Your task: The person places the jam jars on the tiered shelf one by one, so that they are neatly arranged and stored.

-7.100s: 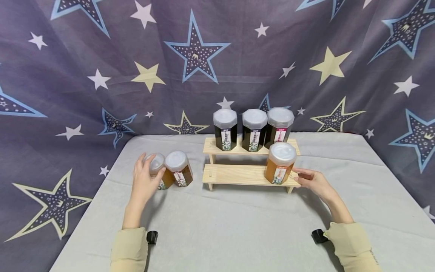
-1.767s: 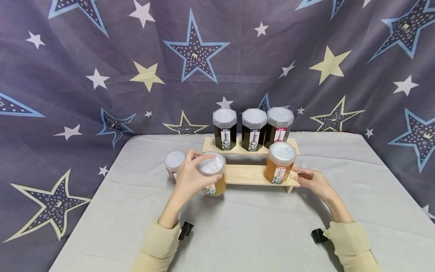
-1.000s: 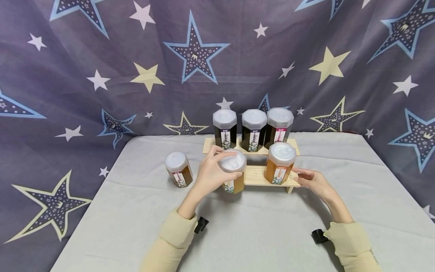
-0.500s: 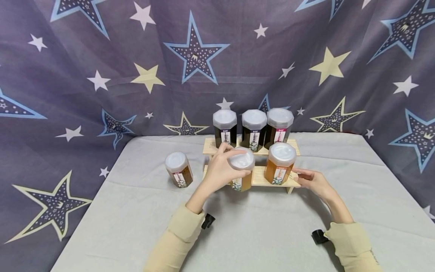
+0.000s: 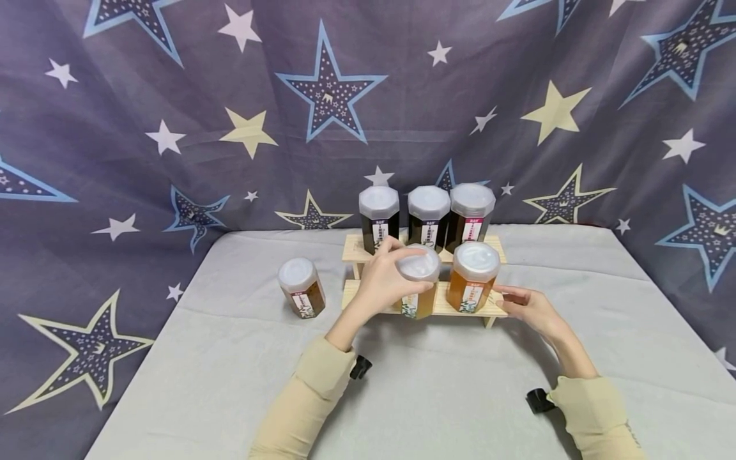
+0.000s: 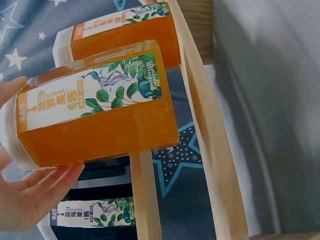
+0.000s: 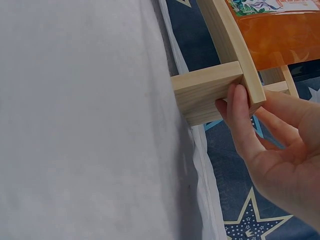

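Note:
My left hand (image 5: 382,281) holds an orange-yellow jam jar (image 6: 100,107) by its white lid, thumb on one side and fingers on the other. The jar hangs slightly tilted at the lower shelf's front, its base a little apart from the plank in the left wrist view. Just right of it, a darker orange jam jar (image 5: 473,287) stands on that shelf. My right hand (image 7: 285,145) pinches the right end of the two-tier wooden rack (image 5: 352,295), fingers against the leg and underside. On the upper tier stand three dark jam jars (image 5: 379,231), partly hidden by my left hand.
A brown jam jar (image 5: 301,291) with a white lid stands on the grey tablecloth (image 5: 437,396), left of the rack. Behind the table hangs a star-patterned cloth (image 5: 402,128).
My left hand picked up the orange-yellow jar beside the brown one and carried it right, to the lower shelf near the orange jar. My right hand has stayed at the rack's end.

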`<state>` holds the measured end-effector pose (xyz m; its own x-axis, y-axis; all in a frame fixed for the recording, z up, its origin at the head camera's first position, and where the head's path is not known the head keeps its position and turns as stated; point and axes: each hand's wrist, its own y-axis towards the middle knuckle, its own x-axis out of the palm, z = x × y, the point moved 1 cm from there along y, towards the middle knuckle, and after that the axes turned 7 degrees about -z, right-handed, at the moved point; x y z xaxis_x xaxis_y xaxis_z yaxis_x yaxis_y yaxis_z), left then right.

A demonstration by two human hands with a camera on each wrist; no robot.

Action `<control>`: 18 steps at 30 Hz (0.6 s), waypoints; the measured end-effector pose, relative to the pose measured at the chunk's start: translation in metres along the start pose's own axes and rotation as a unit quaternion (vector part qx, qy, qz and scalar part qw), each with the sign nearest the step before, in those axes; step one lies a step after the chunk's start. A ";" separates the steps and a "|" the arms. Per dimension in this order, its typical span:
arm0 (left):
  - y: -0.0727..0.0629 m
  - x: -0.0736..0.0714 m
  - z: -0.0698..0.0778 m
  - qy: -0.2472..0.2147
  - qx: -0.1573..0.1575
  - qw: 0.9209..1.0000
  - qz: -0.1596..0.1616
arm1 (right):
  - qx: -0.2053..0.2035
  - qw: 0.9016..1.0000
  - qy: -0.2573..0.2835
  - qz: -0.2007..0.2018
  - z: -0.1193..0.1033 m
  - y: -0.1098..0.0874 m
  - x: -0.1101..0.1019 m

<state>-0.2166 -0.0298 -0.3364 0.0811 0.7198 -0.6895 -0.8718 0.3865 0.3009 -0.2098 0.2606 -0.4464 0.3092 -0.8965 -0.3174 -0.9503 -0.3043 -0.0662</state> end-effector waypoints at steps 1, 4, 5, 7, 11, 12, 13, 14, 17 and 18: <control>0.001 0.001 0.000 -0.001 -0.001 1.000 0.000 | 0.000 1.000 0.000 0.000 0.000 0.000 0.000; 0.003 0.003 0.000 -0.001 -0.002 1.000 0.001 | 0.001 1.000 0.002 0.000 0.001 0.001 0.000; 0.004 0.004 0.000 0.000 -0.003 1.000 0.002 | 0.001 1.000 0.002 0.000 0.000 0.001 0.000; 0.005 0.005 -0.001 0.000 -0.004 1.000 0.003 | 0.001 1.000 0.001 0.000 0.000 0.001 0.000; 0.008 0.008 -0.002 0.001 -0.008 1.000 0.005 | 0.000 1.000 0.000 0.001 0.000 0.001 0.001; 0.009 0.009 -0.002 0.001 -0.008 1.000 0.006 | 0.000 1.000 -0.001 0.001 0.000 0.001 0.001; 0.009 0.009 -0.002 0.001 -0.008 1.000 0.007 | 0.000 1.000 -0.001 0.001 0.000 0.001 0.001; 0.010 0.010 -0.002 -0.002 -0.008 1.000 0.009 | 0.000 1.000 -0.001 0.001 0.000 0.001 0.001; 0.012 0.013 -0.002 -0.003 -0.006 1.000 0.014 | 0.001 1.000 -0.002 0.000 0.000 0.001 0.000; 0.012 0.014 -0.002 -0.004 -0.005 1.000 0.015 | 0.001 1.000 -0.002 0.000 0.000 0.001 0.000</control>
<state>-0.2273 -0.0164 -0.3438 0.0582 0.7355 -0.6750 -0.8790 0.3584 0.3147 -0.2105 0.2600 -0.4464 0.3096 -0.8949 -0.3214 -0.9502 -0.3040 -0.0690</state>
